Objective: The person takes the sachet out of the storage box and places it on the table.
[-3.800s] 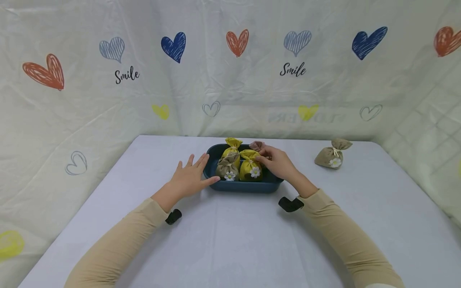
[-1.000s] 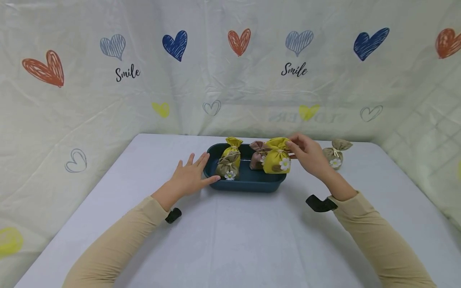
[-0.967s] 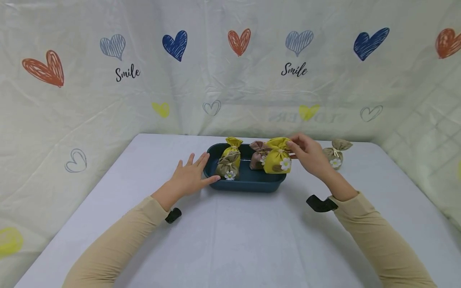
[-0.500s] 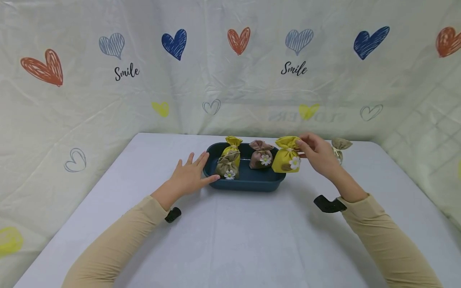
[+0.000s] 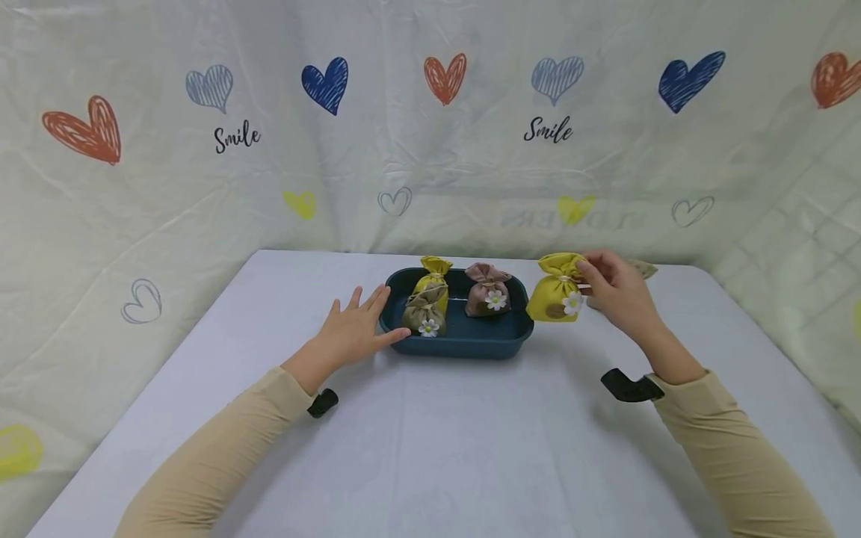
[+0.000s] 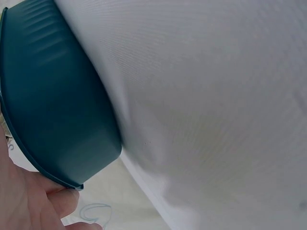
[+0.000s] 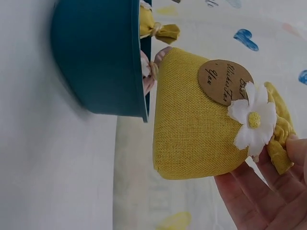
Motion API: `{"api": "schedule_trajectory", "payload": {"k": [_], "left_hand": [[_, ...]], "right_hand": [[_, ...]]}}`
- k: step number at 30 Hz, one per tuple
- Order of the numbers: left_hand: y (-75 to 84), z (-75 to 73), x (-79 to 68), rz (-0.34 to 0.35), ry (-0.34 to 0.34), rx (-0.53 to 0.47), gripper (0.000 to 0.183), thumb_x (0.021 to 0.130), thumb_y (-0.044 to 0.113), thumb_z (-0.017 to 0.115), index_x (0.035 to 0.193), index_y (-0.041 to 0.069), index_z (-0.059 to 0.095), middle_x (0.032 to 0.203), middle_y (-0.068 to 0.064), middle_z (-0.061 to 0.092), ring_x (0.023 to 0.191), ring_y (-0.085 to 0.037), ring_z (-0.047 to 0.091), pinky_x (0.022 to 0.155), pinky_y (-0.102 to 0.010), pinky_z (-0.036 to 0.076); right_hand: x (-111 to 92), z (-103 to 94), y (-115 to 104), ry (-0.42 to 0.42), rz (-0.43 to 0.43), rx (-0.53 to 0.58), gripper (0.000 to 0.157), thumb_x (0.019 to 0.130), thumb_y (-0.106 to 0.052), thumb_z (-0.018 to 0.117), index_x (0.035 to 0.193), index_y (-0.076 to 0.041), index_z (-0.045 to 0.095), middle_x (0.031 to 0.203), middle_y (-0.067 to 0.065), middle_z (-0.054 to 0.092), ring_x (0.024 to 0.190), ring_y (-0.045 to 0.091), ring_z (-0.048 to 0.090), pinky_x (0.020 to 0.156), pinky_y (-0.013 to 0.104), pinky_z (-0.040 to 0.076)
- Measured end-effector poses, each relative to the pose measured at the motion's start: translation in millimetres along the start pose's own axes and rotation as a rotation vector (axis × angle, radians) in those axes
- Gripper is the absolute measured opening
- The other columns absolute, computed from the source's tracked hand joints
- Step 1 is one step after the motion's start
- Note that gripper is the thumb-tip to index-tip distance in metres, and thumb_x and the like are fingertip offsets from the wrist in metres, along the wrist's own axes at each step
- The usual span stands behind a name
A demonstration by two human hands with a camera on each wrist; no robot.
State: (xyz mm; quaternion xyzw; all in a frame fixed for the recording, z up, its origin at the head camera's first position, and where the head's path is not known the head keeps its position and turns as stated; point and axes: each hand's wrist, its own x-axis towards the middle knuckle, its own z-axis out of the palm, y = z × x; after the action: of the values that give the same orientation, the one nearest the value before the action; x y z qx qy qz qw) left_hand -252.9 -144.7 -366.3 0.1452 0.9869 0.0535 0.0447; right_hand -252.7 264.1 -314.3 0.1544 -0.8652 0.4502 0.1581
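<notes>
My right hand (image 5: 622, 295) pinches the gathered neck of a yellow drawstring sachet (image 5: 555, 291) just right of the dark blue-green basin (image 5: 464, 347). A white cloth daisy and a round brown tag show on that sachet (image 7: 201, 115) in the right wrist view. My left hand (image 5: 353, 329) lies with fingers spread against the basin's left rim. Inside the basin, another yellow sachet (image 5: 436, 269) stands behind a taupe one (image 5: 427, 308) at the left, and a mauve sachet (image 5: 486, 291) sits toward the right.
Behind my right hand, another taupe sachet (image 5: 642, 267) on the table is mostly hidden. The white-covered table (image 5: 457, 448) meets a pale curtain (image 5: 377, 149) printed with hearts at its back edge.
My right hand has lifted the front yellow sachet out of the basin and carried it right, past the rim. The mauve sachet is now uncovered. My left hand has stayed put.
</notes>
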Motion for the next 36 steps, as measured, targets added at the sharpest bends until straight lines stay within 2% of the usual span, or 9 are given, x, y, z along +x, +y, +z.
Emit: {"api": "schedule_trajectory", "payload": {"k": [8,20,22,24,28,30,36], "left_hand": [[0.1,1.7,-0.4,0.003,-0.002,0.000,0.099,0.097,0.076,0.041,0.167,0.014,0.008,0.172,-0.004,0.010,0.155,-0.041,0.007,0.118,-0.069,0.011],[0.7,0.9,-0.7,0.009,0.005,-0.009,0.098,0.097,0.076,0.042,0.166,0.014,0.009,0.171,-0.004,0.010,0.155,-0.041,0.006,0.118,-0.069,0.011],[0.8,0.3,-0.8,0.009,0.003,-0.009,0.098,0.097,0.076,0.041,0.167,0.014,0.009,0.171,-0.004,0.010,0.155,-0.041,0.006,0.118,-0.069,0.010],[0.9,-0.2,-0.9,0.010,0.003,-0.008,0.099,0.097,0.076,0.041,0.167,0.014,0.009,0.171,-0.004,0.010,0.155,-0.041,0.006,0.118,-0.069,0.011],[1.1,-1.2,-1.1,0.014,0.004,-0.006,0.099,0.097,0.076,0.041,0.167,0.014,0.009,0.171,-0.004,0.010,0.155,-0.041,0.007,0.118,-0.069,0.012],[1.3,-1.5,-1.3,0.014,0.002,-0.010,0.099,0.097,0.076,0.041,0.167,0.014,0.009,0.171,-0.004,0.011,0.155,-0.041,0.007,0.118,-0.069,0.011],[0.6,-0.4,-0.8,0.004,0.003,-0.004,0.098,0.097,0.076,0.041,0.167,0.014,0.009,0.171,-0.004,0.011,0.155,-0.041,0.007,0.118,-0.069,0.012]], "right_hand": [[-4,-4.9,12,0.023,-0.007,0.003,0.030,0.111,-0.012,0.047,0.122,0.015,0.055,0.113,0.029,0.062,0.088,-0.012,0.058,0.073,0.010,0.052],[-9,-19.7,22,0.017,0.018,-0.030,0.038,0.112,-0.019,0.043,0.127,0.014,0.053,0.117,0.030,0.060,0.089,-0.015,0.056,0.074,0.007,0.049],[-9,-23.5,24,0.031,0.027,-0.039,0.038,0.112,-0.021,0.044,0.127,0.013,0.053,0.114,0.021,0.063,0.088,-0.016,0.056,0.074,0.006,0.049],[-10,-28.3,27,0.047,0.041,-0.033,0.038,0.112,-0.022,0.044,0.128,0.012,0.054,0.109,0.006,0.064,0.088,-0.016,0.057,0.074,0.006,0.049],[-11,-39.7,31,0.086,0.081,-0.004,0.033,0.111,-0.023,0.045,0.126,0.005,0.056,0.100,-0.022,0.059,0.087,-0.013,0.059,0.074,0.006,0.049],[-11,-45.2,32,0.101,0.097,0.006,0.029,0.111,-0.024,0.046,0.123,0.000,0.058,0.098,-0.025,0.057,0.087,-0.012,0.059,0.075,0.006,0.049],[-12,-60.5,36,0.122,0.118,-0.009,0.020,0.111,-0.026,0.045,0.119,-0.015,0.060,0.100,-0.025,0.056,0.087,-0.014,0.058,0.076,0.004,0.048]]}}
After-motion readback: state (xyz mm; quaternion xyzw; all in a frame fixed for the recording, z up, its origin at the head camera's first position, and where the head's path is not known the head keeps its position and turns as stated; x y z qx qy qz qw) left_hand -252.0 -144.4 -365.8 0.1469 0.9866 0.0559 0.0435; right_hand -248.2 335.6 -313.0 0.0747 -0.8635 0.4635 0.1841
